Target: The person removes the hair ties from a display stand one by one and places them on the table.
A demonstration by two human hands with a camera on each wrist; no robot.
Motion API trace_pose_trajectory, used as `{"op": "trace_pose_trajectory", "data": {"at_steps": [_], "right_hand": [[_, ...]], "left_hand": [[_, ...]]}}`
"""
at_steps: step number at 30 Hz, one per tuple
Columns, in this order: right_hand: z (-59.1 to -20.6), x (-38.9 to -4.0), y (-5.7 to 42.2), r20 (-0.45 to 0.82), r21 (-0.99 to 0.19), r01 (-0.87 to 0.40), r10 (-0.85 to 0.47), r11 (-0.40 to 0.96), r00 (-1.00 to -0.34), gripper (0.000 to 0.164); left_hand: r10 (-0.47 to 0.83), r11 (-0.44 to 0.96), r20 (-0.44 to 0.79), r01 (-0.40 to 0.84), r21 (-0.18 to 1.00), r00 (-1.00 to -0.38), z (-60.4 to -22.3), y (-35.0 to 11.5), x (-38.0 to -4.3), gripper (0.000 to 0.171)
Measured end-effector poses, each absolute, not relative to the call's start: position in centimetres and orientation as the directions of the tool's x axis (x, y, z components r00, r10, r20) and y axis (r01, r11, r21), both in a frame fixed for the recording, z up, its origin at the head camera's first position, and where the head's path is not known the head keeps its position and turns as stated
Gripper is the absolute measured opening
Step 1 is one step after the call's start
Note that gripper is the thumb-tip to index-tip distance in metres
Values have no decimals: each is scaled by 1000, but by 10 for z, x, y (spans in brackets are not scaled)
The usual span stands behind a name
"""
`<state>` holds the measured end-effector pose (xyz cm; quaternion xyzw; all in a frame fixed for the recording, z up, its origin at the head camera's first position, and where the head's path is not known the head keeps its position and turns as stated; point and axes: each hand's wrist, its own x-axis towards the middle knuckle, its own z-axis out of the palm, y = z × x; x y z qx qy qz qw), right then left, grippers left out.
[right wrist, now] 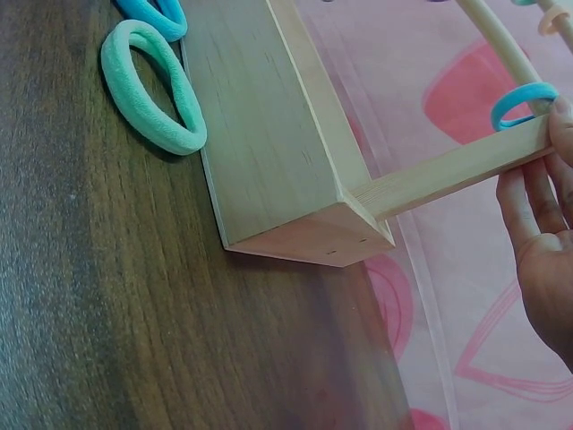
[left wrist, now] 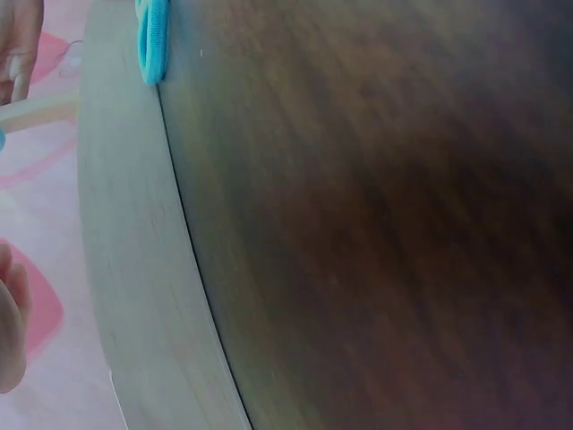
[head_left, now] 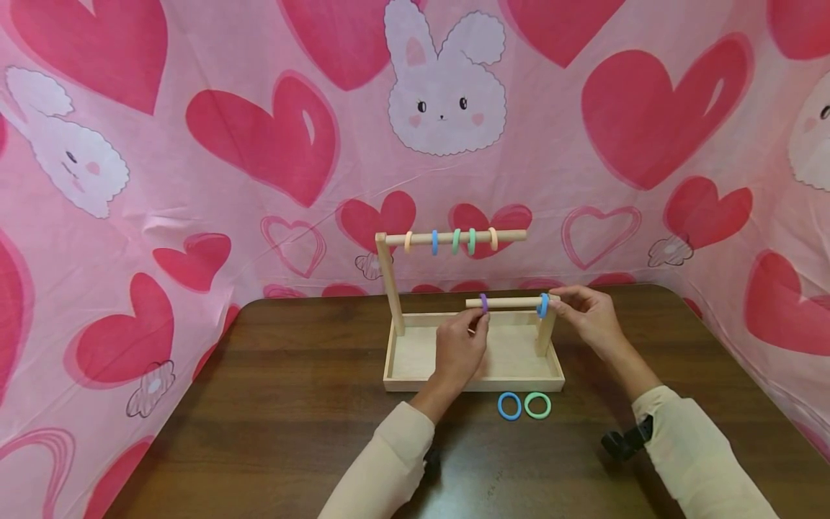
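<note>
My left hand (head_left: 459, 349) pinches a purple hair tie (head_left: 483, 303) looped on the lower rod (head_left: 512, 303) of a wooden rack, near the rod's free left end. At the rod's other end, my right hand (head_left: 595, 321) holds the top of the short upright post (right wrist: 457, 170), thumb on one side and fingers on the other. A blue hair tie (right wrist: 521, 100) hangs on the rod right by that thumb. In the left wrist view, only part of my left hand (left wrist: 11, 327) shows at the left edge.
Several orange, blue and green hair ties hang along the upper rod (head_left: 512, 236). The rack's shallow tray (head_left: 473, 385) stands on a dark wooden table (head_left: 285, 404). In front of it lie a blue hair tie (head_left: 509, 406) and a green hair tie (head_left: 537, 406). Patterned pink cloth (head_left: 363, 173) hangs behind.
</note>
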<state>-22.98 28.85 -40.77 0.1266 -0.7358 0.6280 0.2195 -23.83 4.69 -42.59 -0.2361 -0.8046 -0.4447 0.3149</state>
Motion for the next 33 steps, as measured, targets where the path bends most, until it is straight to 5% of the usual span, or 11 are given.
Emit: {"op": "trace_pose_trajectory", "data": {"at_steps": [33], "right_hand": [[-407,-230,288,484,-868,-466,86,170,-871,26]], "left_hand": [[53,488,758,679,548,-650,-430,21,-244,11]]}}
